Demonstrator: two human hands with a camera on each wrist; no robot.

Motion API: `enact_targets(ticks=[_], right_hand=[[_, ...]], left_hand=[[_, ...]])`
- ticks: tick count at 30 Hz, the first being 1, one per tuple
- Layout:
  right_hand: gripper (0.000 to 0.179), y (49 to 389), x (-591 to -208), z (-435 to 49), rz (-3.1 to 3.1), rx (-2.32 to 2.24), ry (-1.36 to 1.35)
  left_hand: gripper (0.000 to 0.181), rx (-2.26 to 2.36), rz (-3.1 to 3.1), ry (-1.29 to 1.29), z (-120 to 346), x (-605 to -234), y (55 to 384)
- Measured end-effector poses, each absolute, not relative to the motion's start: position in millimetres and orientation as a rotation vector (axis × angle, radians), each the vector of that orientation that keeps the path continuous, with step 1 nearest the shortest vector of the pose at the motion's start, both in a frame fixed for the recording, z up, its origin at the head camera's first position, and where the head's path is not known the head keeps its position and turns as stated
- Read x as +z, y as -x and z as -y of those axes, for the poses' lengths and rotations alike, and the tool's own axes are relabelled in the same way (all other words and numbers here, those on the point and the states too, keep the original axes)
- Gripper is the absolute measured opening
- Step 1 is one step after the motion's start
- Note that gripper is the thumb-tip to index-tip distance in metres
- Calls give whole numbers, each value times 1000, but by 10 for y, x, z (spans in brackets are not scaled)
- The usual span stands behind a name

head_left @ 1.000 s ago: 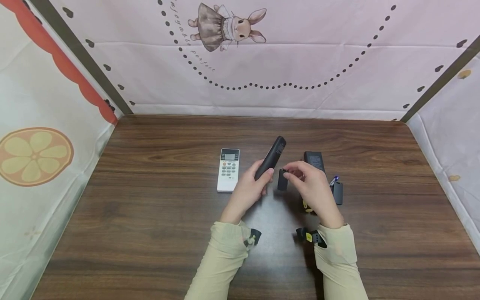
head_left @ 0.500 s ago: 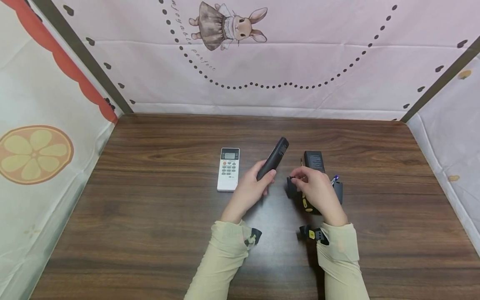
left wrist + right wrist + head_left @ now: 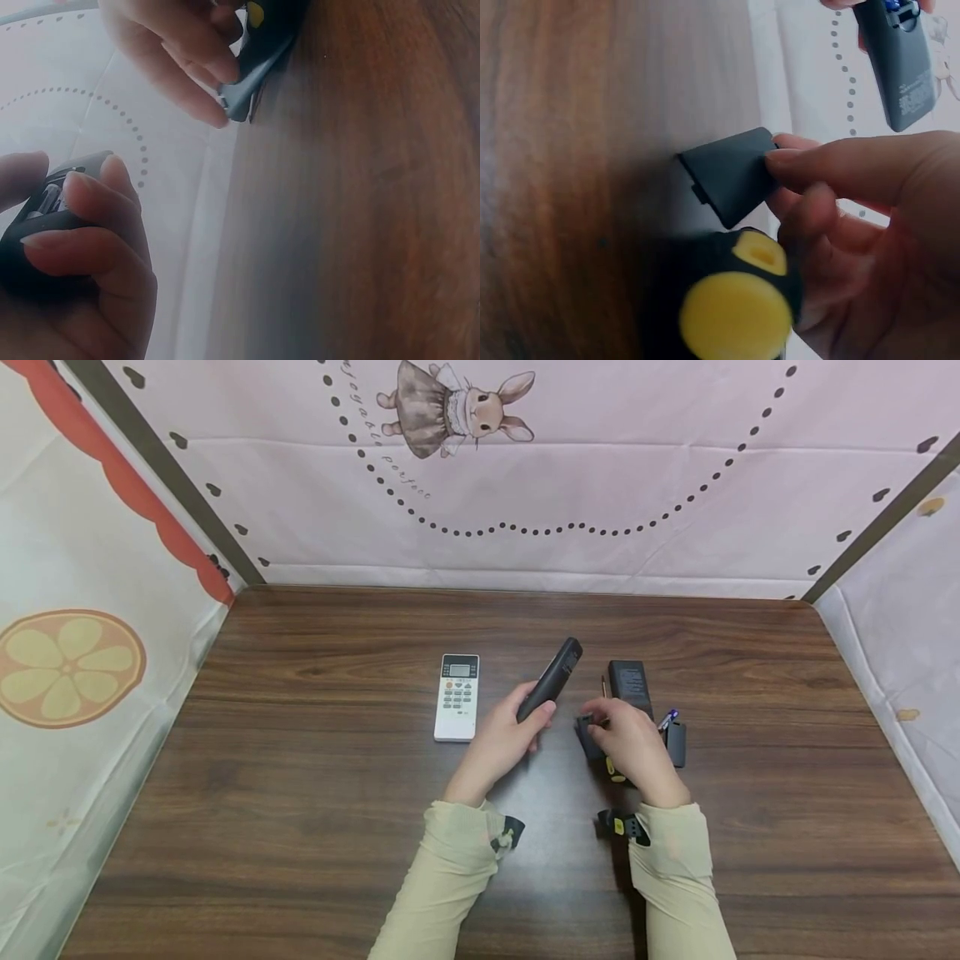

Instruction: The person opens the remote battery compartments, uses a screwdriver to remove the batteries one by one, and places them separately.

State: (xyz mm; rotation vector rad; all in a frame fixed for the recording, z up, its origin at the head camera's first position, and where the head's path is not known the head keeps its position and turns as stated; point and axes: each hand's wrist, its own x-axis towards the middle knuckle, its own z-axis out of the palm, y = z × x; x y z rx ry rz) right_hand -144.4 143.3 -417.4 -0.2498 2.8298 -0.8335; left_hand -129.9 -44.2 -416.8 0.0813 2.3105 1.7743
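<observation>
My left hand (image 3: pixel 501 739) grips a black remote control (image 3: pixel 551 679), tilted above the table. In the left wrist view, its battery compartment is uncovered and batteries (image 3: pixel 51 201) show inside. My right hand (image 3: pixel 636 739) pinches a black battery cover (image 3: pixel 731 174) between thumb and fingers, low over the table. Right by the cover lies a tool with a black-and-yellow handle (image 3: pixel 735 315), which looks like a screwdriver; my right hand partly hides it in the head view.
A white remote control (image 3: pixel 456 702) lies left of my left hand. Beyond my right hand lies a black oblong thing with printed text (image 3: pixel 628 682). To its right are a pen (image 3: pixel 667 720) and a small dark flat piece (image 3: pixel 677 745). Fabric walls stand behind and at both sides.
My right hand has carried the battery cover rightward, away from the remote control, and down toward the black-and-yellow tool. My left hand has shifted slightly to the right with the remote control.
</observation>
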Motion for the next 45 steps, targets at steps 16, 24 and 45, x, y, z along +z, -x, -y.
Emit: enact_targets(ticks=[16,24,45], right_hand=[[33,1414,-4209,-1394,-2918,-718,265],[41,1420,-4138,-1512,-2888,-796,228],[50,1358,-3914,-1633,-2745,-676,57]], left_hand=[[46,1749,-2317,-126,420,-4193,1320],[47,1730,-2321,-125,415,-4220,1313],[46,1697,-2368,-91,408,-4217,1322]])
